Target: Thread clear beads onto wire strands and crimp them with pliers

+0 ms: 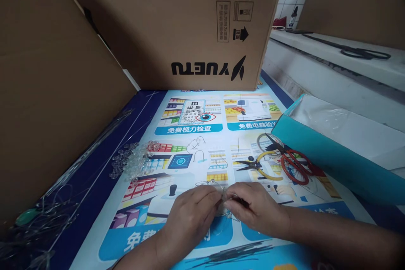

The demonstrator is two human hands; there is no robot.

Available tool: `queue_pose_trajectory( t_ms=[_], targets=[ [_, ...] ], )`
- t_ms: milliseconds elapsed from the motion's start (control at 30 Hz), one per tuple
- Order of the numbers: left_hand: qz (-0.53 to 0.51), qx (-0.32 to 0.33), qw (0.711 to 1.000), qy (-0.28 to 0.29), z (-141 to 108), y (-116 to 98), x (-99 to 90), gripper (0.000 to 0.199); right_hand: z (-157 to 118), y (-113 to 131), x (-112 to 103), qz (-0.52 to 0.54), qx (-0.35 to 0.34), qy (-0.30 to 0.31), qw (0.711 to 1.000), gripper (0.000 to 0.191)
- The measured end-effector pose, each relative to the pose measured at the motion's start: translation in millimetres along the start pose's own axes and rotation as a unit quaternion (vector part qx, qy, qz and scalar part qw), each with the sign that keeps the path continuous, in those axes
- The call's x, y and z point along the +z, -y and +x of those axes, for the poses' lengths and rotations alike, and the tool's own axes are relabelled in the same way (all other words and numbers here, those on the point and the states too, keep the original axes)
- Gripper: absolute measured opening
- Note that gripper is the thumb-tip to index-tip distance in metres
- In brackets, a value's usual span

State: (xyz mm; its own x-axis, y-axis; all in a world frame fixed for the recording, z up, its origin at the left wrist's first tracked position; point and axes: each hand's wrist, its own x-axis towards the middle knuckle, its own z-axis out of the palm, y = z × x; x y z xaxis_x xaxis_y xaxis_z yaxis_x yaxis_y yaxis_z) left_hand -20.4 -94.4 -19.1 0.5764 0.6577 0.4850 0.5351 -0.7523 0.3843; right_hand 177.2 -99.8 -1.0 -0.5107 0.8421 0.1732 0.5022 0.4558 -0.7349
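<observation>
My left hand (193, 209) and my right hand (256, 206) meet over the printed sheet, both with fingers pinched together. Between their fingertips is a small beaded wire piece (212, 182), whose thin loops stick out above and below. Most of it is hidden by my fingers, so its shape is unclear. To the left lies a heap of clear beads (134, 162). Loose bent wires (198, 145) are scattered beyond my hands. Closer to me lies a bundle of dark straight wires (234, 255).
Yellow-handled pliers (268, 171) and red-handled scissors (297, 166) lie at right, beside a teal box (329, 158) lined with plastic. Large cardboard panels (177, 25) stand behind and left. Tangled wires (47, 223) lie at far left. Black scissors (363, 52) rest on the ledge.
</observation>
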Motion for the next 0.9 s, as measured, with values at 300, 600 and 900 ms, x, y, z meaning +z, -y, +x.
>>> queue_pose_trajectory(
  t_ms=[300, 600, 900],
  targets=[
    [-0.004, 0.0, 1.0, 0.0, 1.4, -0.5, -0.5, 0.015, -0.2, -1.8, 1.4, -0.03, -0.033, -0.005, 0.999, 0.018],
    [0.002, 0.011, 1.0, 0.011, 2.4, -1.9, -2.4, 0.017, 1.8, -0.7, -0.9, -0.023, -0.03, 0.018, 0.999, 0.02],
    [0.007, 0.022, 0.999, 0.022, 3.7, -1.9, -4.1, 0.016, 1.8, 3.6, -4.8, -0.008, -0.029, 0.021, 0.999, 0.018]
  ],
)
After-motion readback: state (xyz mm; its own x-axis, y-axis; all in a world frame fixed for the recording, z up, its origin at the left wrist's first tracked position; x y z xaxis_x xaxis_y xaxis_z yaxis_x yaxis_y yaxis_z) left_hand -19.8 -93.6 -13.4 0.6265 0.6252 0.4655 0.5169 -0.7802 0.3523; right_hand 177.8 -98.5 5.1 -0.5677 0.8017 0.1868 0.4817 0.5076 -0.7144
